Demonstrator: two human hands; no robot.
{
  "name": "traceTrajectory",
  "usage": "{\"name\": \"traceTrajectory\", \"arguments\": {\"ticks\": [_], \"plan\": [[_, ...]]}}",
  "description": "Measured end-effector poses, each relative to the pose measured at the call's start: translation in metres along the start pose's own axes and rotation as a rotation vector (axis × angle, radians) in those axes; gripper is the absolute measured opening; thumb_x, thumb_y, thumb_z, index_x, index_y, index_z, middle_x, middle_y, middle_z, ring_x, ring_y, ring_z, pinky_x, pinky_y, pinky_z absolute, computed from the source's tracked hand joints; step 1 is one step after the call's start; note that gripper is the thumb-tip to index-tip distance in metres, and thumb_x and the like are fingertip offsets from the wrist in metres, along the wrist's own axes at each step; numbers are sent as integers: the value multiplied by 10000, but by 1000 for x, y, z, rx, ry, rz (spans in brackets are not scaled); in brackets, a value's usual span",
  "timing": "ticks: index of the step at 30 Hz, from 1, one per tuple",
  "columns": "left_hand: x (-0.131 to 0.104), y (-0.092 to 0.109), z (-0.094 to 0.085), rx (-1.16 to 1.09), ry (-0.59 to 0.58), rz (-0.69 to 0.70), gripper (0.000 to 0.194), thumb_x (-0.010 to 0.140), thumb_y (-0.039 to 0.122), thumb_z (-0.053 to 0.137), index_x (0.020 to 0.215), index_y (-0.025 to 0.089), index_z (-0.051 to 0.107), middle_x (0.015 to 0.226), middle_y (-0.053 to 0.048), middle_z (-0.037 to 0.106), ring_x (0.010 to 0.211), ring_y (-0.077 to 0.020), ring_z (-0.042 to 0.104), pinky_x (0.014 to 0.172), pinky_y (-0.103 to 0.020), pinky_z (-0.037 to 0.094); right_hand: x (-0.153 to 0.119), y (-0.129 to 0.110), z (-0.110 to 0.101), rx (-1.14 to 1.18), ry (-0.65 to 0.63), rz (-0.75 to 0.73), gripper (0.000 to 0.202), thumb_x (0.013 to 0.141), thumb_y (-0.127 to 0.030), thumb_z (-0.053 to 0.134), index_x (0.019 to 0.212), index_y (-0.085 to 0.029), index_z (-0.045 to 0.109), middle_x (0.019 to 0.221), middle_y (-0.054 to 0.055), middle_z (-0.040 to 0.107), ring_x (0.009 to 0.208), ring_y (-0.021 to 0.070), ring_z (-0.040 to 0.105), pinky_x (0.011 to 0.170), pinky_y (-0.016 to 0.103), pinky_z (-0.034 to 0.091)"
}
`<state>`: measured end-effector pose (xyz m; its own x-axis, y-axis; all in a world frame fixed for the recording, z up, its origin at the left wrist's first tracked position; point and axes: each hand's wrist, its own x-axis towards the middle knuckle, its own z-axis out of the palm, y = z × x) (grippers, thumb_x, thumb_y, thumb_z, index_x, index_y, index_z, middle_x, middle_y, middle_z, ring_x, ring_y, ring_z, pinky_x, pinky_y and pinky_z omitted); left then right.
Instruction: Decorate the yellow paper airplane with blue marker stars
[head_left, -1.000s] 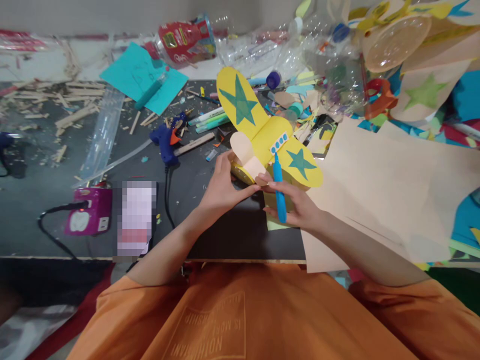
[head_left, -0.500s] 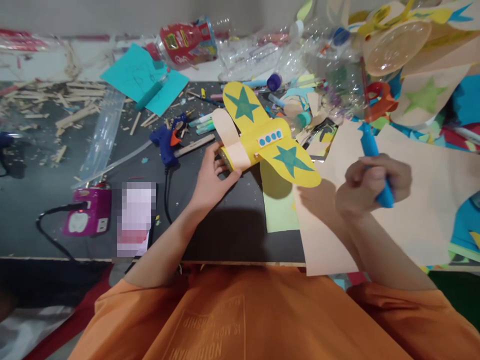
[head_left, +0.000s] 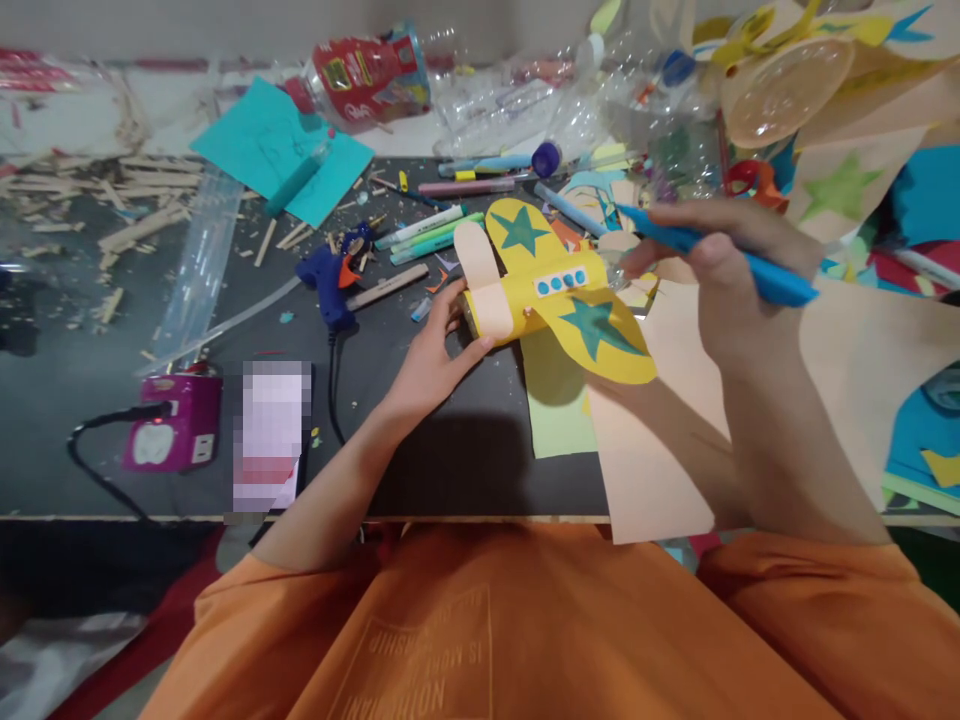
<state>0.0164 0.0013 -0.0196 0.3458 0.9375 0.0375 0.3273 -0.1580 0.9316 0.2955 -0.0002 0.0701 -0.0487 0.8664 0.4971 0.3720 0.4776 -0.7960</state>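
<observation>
My left hand is closed around the tail end of a toy plane. The plane is a plastic bottle wrapped in yellow paper, with yellow wings, green stars and a strip of blue dots along its body. A pale paper tail piece stands out near my left fingers. My right hand grips a thick blue pen-shaped tool, its narrow end pointing left. The fingertips of that hand are close by the clear bottle neck at the plane's nose; whether they touch it I cannot tell.
A blue glue gun, markers and wood scraps lie left and behind. A purple power adapter and a phone are at front left. Pale paper sheets lie at right; plastic bottles line the back.
My right hand has risen and turned, bringing the blue tool from upright to nearly level, its tip toward the plane's nose. The plane has shifted slightly right in my left hand.
</observation>
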Motion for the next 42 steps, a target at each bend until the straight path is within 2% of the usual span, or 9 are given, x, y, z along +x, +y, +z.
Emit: {"name": "traceTrajectory", "arguments": {"ticks": [3, 8, 11, 16, 22, 24, 26, 32, 42], "plan": [[-1, -3, -1, 77, -26, -13, 951, 847, 756, 647, 1559, 208, 337, 1639, -197, 418, 1478, -356, 476, 1212, -489, 408, 15, 3, 5, -143, -204, 35, 237, 967, -512, 632, 1063, -333, 755, 1034, 36, 810, 995, 268, 774, 923, 462, 631], [-3, 1, -1, 111, -20, -4, 876, 884, 641, 673, 1562, 199, 338, 1626, -201, 439, 1479, -359, 474, 1219, -497, 396, 17, 29, 7, -258, -386, 86, 306, 905, -484, 721, 1181, -350, 721, 1213, 28, 779, 1081, 326, 744, 980, 544, 608], [-4, 7, -1, 58, -19, -21, 808, 876, 535, 697, 1534, 208, 359, 1605, -179, 473, 1441, -340, 524, 1196, -465, 438, 13, 30, 6, -254, -367, 110, 301, 920, -468, 700, 1193, -342, 722, 1211, 33, 779, 1045, 314, 750, 951, 532, 615], [-6, 14, -1, -98, -19, -47, 757, 834, 430, 695, 1491, 209, 389, 1582, -137, 499, 1457, -294, 509, 1206, -410, 446, 12, 9, 1, -291, -368, 120, 318, 938, -429, 665, 1206, -273, 735, 1058, 43, 808, 895, 250, 765, 776, 398, 622], [-7, 17, 3, -122, -110, -68, 708, 818, 370, 692, 1466, 237, 440, 1498, -98, 584, 1366, -277, 590, 1162, -419, 501, 18, -7, 6, -269, -364, 127, 202, 985, -392, 594, 1104, -283, 715, 1077, 49, 790, 920, 246, 767, 817, 405, 615], [-6, 18, 5, -106, -117, -50, 712, 810, 356, 678, 1470, 224, 446, 1507, -100, 579, 1355, -271, 600, 1146, -401, 515, 20, -4, 17, -264, -401, 167, 150, 972, -381, 598, 1040, -269, 671, 893, 26, 756, 768, 238, 748, 732, 417, 622], [-6, 17, 5, -83, -113, -41, 719, 801, 347, 671, 1474, 226, 449, 1526, -99, 567, 1372, -274, 589, 1136, -390, 523, 22, 3, 31, -284, -429, 128, 179, 874, -379, 733, 897, -270, 594, 744, -18, 673, 663, 228, 699, 674, 417, 617], [-5, 17, 3, -43, -112, -34, 729, 801, 336, 659, 1486, 207, 447, 1557, -120, 546, 1386, -290, 585, 1137, -400, 518, 27, 22, 66, -150, -463, 121, 309, 840, -416, 798, 936, -277, 540, 807, -11, 648, 896, 276, 717, 848, 455, 616], [-6, 16, 3, -53, -126, -41, 714, 817, 316, 655, 1495, 207, 460, 1570, -110, 535, 1410, -260, 563, 1132, -333, 505, 27, 29, 60, -130, -581, 79, 241, 878, -373, 726, 980, -285, 526, 894, 4, 650, 847, 238, 674, 836, 421, 599]]}}
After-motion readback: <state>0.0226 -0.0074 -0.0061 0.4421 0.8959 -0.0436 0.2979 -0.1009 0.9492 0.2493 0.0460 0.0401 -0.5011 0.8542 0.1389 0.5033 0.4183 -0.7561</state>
